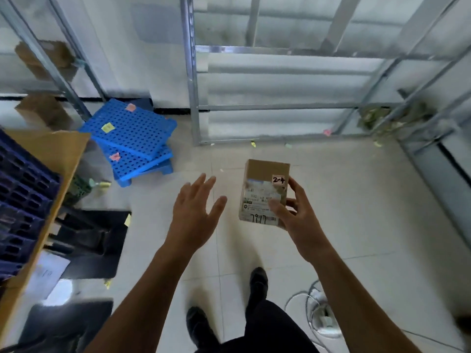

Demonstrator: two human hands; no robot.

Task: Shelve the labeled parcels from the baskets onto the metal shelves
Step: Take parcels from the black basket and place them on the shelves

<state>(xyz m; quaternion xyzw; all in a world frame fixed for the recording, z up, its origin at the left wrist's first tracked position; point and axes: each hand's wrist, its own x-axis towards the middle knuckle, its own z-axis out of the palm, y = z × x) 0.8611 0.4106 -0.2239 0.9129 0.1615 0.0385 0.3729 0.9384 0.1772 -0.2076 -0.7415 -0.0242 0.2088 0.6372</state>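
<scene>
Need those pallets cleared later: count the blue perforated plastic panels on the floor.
3 visible, stacked askew left of the metal shelf: the top panel, a second panel under it, and a third panel showing only its edge at the bottom. More could be hidden beneath.

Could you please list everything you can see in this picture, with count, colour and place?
Parcel: one, brown cardboard with a white label and a sticker marked 2-4, held in the right hand.
Metal shelves: grey, several units, ahead and to both sides.
Boxes on the left shelves: two, brown, blurred.
Plastic pallets: at least two, blue, stacked on the floor ahead to the left, with small paper notes on them.
Crates: dark blue, stacked at far left, count unclear.
Cardboard sheet: one, brown, against the crates.
Cables: white, coiled on the floor at lower right.
Floor: pale tiles.
Left hand: open, empty, beside the parcel.
Right hand: gripping the parcel.
Shoes: two, black, bottom centre.
</scene>
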